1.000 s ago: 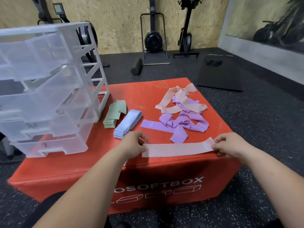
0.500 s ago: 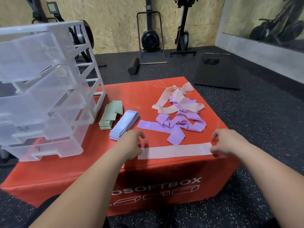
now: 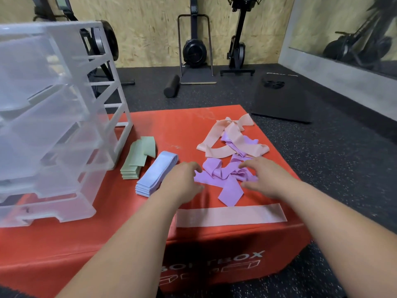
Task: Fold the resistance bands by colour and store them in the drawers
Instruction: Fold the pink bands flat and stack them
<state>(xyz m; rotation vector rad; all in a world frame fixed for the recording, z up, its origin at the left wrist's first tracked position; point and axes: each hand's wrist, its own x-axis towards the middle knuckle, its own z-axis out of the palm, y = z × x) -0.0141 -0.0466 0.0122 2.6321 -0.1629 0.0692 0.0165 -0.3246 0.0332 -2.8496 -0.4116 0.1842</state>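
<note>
One red counter is seen filling the lower view, and everything is carried on it. At its left, one clear drawer unit is stood, with four drawers counted, each pulled partly out in steps. Over to the far right, a loose tangle of peach bands is spread, and just in front of it, overlapping its near edge, a tangle of purple bands is heaped; the number in either tangle cannot be told. Along the front edge, one pink band is laid out flat and straight, touched by nothing. Between the unit and the tangles, two folded piles are set side by side: one blue stack and, closer to the drawers, one green stack. And now both hands are held out low over the purple heap, the left hand at its left edge, the right hand above its right side. All fingers are spread and released, nothing grasped; whether the purple is actually touched cannot be told.
</note>
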